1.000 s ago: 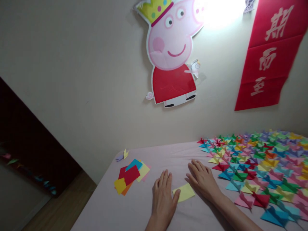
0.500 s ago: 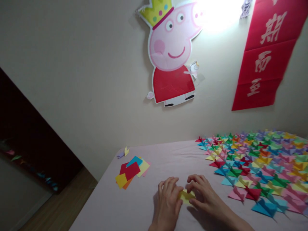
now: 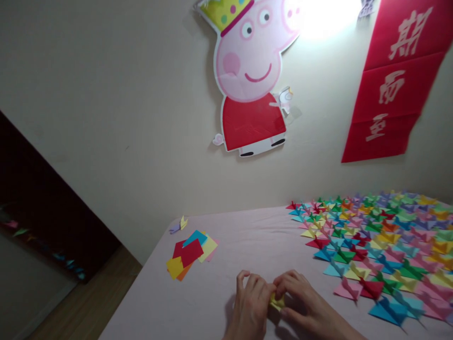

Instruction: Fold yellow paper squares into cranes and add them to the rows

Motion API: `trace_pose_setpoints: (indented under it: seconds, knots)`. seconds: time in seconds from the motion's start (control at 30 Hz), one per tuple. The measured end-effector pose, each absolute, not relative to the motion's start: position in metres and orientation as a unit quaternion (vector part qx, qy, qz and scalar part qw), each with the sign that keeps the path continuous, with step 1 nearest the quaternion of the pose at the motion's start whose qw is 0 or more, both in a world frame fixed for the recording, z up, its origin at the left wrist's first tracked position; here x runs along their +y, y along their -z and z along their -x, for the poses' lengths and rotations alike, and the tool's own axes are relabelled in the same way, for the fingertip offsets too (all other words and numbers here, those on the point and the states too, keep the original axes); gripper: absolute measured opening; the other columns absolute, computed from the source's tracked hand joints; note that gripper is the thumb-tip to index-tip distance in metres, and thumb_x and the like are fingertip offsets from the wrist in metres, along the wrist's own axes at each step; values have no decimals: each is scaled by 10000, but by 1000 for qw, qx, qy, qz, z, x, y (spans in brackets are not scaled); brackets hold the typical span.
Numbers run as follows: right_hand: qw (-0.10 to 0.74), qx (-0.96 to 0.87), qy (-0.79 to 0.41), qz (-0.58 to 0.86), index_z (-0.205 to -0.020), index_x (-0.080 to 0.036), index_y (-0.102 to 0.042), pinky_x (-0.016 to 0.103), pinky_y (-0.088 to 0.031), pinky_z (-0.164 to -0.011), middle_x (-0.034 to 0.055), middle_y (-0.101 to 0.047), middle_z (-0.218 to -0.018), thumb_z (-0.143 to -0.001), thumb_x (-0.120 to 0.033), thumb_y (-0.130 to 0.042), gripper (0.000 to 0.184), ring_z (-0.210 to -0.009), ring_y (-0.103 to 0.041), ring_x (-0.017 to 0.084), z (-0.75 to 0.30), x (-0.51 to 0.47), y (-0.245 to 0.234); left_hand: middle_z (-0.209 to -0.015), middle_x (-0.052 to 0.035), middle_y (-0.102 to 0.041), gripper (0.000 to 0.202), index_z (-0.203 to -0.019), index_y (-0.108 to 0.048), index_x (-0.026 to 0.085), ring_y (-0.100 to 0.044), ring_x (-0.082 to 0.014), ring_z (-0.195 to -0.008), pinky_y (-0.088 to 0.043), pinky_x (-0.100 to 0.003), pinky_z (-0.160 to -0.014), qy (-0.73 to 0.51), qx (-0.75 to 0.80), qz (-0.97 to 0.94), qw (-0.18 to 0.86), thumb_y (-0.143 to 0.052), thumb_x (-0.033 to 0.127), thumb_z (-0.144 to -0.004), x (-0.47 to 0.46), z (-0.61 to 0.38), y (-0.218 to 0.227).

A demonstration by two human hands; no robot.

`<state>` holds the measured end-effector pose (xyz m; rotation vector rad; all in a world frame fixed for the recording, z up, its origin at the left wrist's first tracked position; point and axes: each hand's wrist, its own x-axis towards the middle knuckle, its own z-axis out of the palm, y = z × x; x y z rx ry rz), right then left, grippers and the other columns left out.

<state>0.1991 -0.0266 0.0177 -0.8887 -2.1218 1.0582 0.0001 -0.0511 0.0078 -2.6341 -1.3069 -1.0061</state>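
Observation:
A small piece of yellow folding paper is pinched between my two hands near the front of the table. My left hand has its fingers bent, with thumb and fingertips at the paper's left edge. From the other side my right hand grips it, index finger on top and thumb at the lower edge. The fingers cover part of the paper, so its exact folds cannot be made out.
Rows of folded paper cranes in many colours fill the table's right side. Loose paper squares lie in a pile at left. Behind them are a purple and a yellow folded piece. The pink-covered table meets the wall.
My hands have come closer together. The yellow paper, flatter and wider before, now looks bent up and more compact between my fingers. The camera view has shifted slightly.

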Motion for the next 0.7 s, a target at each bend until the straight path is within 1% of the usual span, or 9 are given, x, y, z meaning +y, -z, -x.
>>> trace_pose_setpoints:
  seconds: [0.13,0.23,0.33,0.43,0.47,0.5,0.57,0.63,0.7]
  knots:
    - [291,-799,-409,333,-831,-228,-631,373,-421,-916,38,-666,-913,-958,-459,-497,296,-918,-600,222,-202,-25,-30,-852,26,-644,53,-896,-590,223,-577,-163,-919,-283,-367,-1007,335,-402,847,86,-613,175,-903,-43,-2,-12]
    - [299,-776,-394,392,-757,-217,-635,343,-440,-842,51,-673,-834,-982,-445,-416,389,-865,-610,223,-205,-21,-36,-844,29,-646,128,-809,-558,216,-587,-163,-939,-294,-375,-1001,326,-405,843,138,-647,199,-900,-33,-3,-15]
    - [283,-762,-368,451,-702,-214,-642,322,-447,-780,56,-690,-791,-962,-429,-423,402,-825,-614,226,-208,-17,-32,-854,50,-654,169,-808,-531,220,-589,-151,-924,-290,-373,-1008,310,-424,844,110,-648,120,-879,-27,-2,-11]
    - [228,-768,-338,494,-686,-207,-676,333,-444,-763,54,-706,-748,-926,-354,-455,358,-778,-619,229,-212,-17,-18,-922,47,-671,200,-865,-535,224,-587,-163,-953,-281,-391,-1030,301,-437,846,50,-612,41,-841,-30,-2,-5]
    - [216,-767,-329,507,-731,-205,-706,338,-448,-772,58,-718,-775,-908,-312,-466,317,-804,-627,237,-214,-18,-13,-954,41,-674,214,-884,-538,224,-587,-171,-962,-284,-400,-1032,294,-442,847,33,-600,29,-823,-33,-2,-3]
    - [202,-769,-330,509,-827,-206,-738,339,-455,-792,62,-734,-833,-894,-266,-467,285,-847,-637,242,-216,-19,-9,-985,34,-675,232,-905,-542,224,-588,-177,-967,-292,-408,-1031,284,-449,847,17,-591,21,-804,-35,-3,-2]
    - [181,-780,-319,507,-974,-210,-748,342,-468,-819,75,-741,-915,-866,-177,-452,317,-894,-647,243,-220,-19,-4,-1036,23,-670,272,-953,-551,226,-590,-186,-967,-320,-417,-1015,262,-460,848,-13,-587,26,-773,-40,-4,-2]
    - [171,-807,-279,491,-1024,-229,-741,353,-475,-838,86,-728,-985,-830,-111,-455,365,-922,-642,244,-223,-16,-4,-1071,8,-664,277,-967,-559,227,-592,-197,-970,-357,-413,-976,256,-462,849,-32,-600,52,-756,-43,-5,-4]
    - [178,-838,-223,465,-1027,-268,-734,376,-471,-884,88,-699,-1111,-815,-85,-486,374,-1006,-618,254,-223,-10,-6,-1085,-1,-665,243,-938,-566,226,-597,-203,-971,-380,-404,-938,272,-458,845,-43,-614,74,-754,-45,-5,-6]
